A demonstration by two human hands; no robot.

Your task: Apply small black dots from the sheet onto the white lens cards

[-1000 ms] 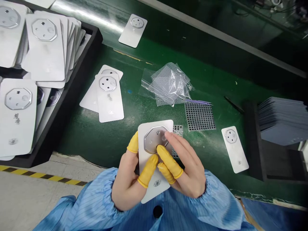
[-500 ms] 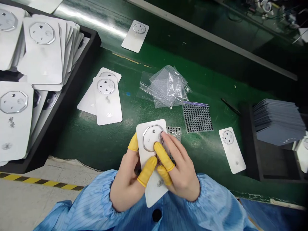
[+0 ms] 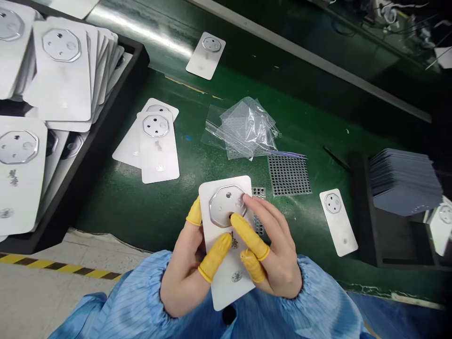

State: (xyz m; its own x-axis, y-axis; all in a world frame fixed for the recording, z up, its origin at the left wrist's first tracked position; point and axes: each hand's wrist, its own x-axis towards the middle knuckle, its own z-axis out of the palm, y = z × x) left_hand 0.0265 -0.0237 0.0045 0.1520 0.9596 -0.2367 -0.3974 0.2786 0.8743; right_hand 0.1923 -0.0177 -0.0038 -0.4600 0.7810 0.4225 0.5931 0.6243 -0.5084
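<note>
A white rounded panel (image 3: 226, 263) with a raised octagonal rim and small holes is tilted in front of me. My left hand (image 3: 192, 268) grips its left edge, a yellow-cotted thumb on its face and fingers behind. Over the right side, my right hand (image 3: 271, 249) has its fingers apart. Its yellow-cotted index fingertip touches the face beside the dark lower hole; another fingertip meets the octagon's right rim. Partly behind this hand lies a small sheet of black dots (image 3: 259, 226). A larger dotted sheet (image 3: 290, 175) lies beyond, with purple tweezers (image 3: 287, 154) at its top edge.
At left, a black tray (image 3: 116, 103) holds stacked white panels (image 3: 65, 94). Two overlapping panels (image 3: 160, 155) lie beside it; single ones rest at the back (image 3: 205, 56) and right (image 3: 339, 226). Clear plastic bags (image 3: 247, 127) lie mid-table. Grey plates (image 3: 404, 181) stand in a right-hand black tray (image 3: 384, 245).
My right hand has shifted slightly right, its thumb now apart from the index finger. The held panel has turned to face the camera more, showing its lower hole and printed marks.
</note>
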